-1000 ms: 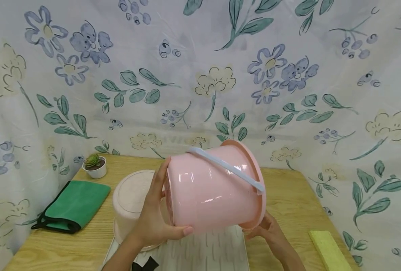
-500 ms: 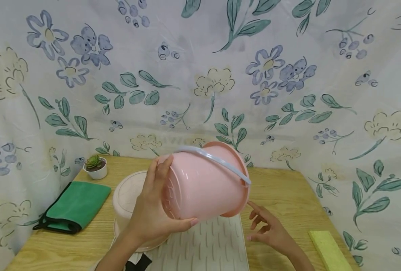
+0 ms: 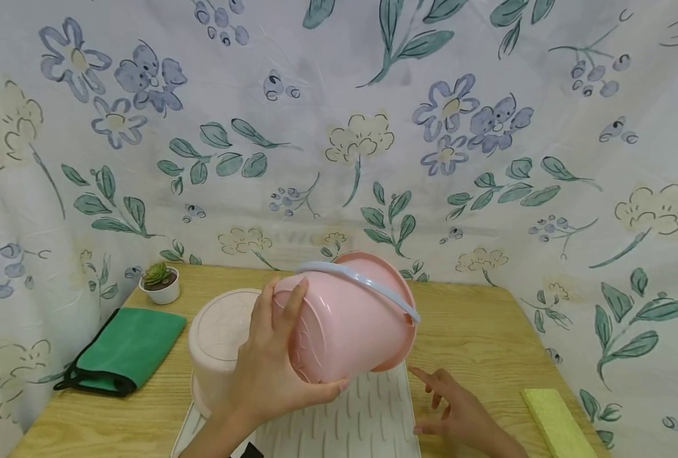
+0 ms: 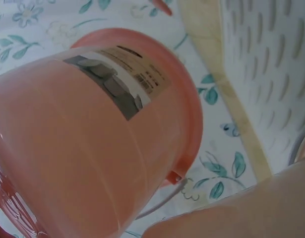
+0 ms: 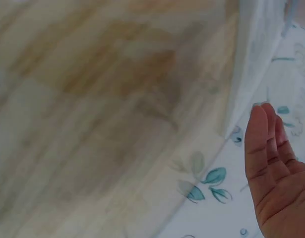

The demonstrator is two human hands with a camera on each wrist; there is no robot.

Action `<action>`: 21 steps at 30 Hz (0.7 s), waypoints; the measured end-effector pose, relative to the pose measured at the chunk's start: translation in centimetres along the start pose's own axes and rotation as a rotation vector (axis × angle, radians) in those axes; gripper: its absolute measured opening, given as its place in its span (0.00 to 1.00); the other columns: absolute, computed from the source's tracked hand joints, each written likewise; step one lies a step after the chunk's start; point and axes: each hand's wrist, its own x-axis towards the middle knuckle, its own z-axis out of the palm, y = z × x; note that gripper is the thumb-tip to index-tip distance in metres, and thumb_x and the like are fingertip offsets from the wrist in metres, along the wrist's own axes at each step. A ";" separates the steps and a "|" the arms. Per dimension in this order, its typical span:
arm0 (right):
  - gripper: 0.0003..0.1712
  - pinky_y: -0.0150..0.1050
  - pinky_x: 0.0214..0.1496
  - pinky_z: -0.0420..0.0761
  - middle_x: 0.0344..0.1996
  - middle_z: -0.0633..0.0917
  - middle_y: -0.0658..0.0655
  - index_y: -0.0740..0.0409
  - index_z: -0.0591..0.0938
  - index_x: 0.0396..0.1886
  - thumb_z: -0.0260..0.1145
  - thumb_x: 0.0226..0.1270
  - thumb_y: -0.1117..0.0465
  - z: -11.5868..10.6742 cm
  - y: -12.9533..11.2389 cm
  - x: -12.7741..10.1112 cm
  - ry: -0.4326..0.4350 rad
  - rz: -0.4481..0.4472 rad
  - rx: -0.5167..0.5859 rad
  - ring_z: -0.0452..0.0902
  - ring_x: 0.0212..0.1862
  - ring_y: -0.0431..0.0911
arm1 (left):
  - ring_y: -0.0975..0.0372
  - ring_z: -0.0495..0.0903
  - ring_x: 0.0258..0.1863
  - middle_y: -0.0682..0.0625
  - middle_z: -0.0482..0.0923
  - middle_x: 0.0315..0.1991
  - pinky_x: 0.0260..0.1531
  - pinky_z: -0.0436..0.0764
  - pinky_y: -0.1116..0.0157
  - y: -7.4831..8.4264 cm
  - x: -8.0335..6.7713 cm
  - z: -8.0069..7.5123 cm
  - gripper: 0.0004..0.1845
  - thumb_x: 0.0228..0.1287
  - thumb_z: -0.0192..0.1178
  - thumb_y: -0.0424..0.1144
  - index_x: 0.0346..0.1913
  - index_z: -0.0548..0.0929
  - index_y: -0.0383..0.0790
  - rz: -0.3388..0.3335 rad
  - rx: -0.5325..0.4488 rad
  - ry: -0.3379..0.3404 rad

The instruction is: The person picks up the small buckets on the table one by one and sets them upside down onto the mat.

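Note:
My left hand (image 3: pixel 273 369) grips a glossy pink bucket (image 3: pixel 356 324) at its base, thumb below and fingers spread over the bottom. The bucket is held on its side above a white ridged mat (image 3: pixel 367 413), its mouth facing away to the right. A pale blue handle (image 3: pixel 367 284) lies across its upper side. In the left wrist view a printed label (image 4: pixel 115 79) shows on the bucket wall. My right hand (image 3: pixel 459 407) is just below and right of the rim, fingers loosely extended and holding nothing; its palm shows in the right wrist view.
A cream bucket (image 3: pixel 215 343) stands upside down on the mat's left part, beside my left hand. Left of it lie a folded green cloth (image 3: pixel 133 343) and a small potted succulent (image 3: pixel 160 286). A yellow sponge (image 3: pixel 558 420) rests on the wooden table (image 3: pixel 470 331) at right.
The pink bucket has moved left and turned so more of its base shows. My right hand has let go of the rim and moved slightly down and away.

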 end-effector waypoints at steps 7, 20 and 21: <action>0.48 0.28 0.26 0.67 0.34 0.68 0.47 0.46 0.64 0.68 0.72 0.46 0.43 0.6 0.5 -0.7 -0.079 0.021 -0.180 0.67 0.29 0.33 | 0.47 0.62 0.58 0.46 0.41 0.71 0.30 0.78 0.46 -0.1 -0.3 0.4 0.65 0.22 0.63 0.77 0.71 0.50 0.63 0.014 0.043 0.012; 0.46 0.28 0.23 0.65 0.33 0.63 0.48 0.43 0.65 0.67 0.66 0.47 0.36 1.5 1.9 -1.6 -0.164 0.085 -0.199 0.61 0.24 0.31 | 0.47 0.60 0.60 0.42 0.43 0.70 0.31 0.77 0.45 0.1 -1.0 1.0 0.65 0.20 0.62 0.78 0.71 0.51 0.61 0.032 0.102 0.038; 0.46 0.28 0.23 0.65 0.33 0.63 0.48 0.43 0.66 0.67 0.66 0.47 0.35 1.6 1.9 -1.7 -0.160 0.080 -0.215 0.60 0.24 0.31 | 0.47 0.59 0.61 0.41 0.44 0.70 0.31 0.77 0.45 0.1 -1.0 1.1 0.66 0.20 0.62 0.78 0.71 0.51 0.61 0.038 0.107 0.042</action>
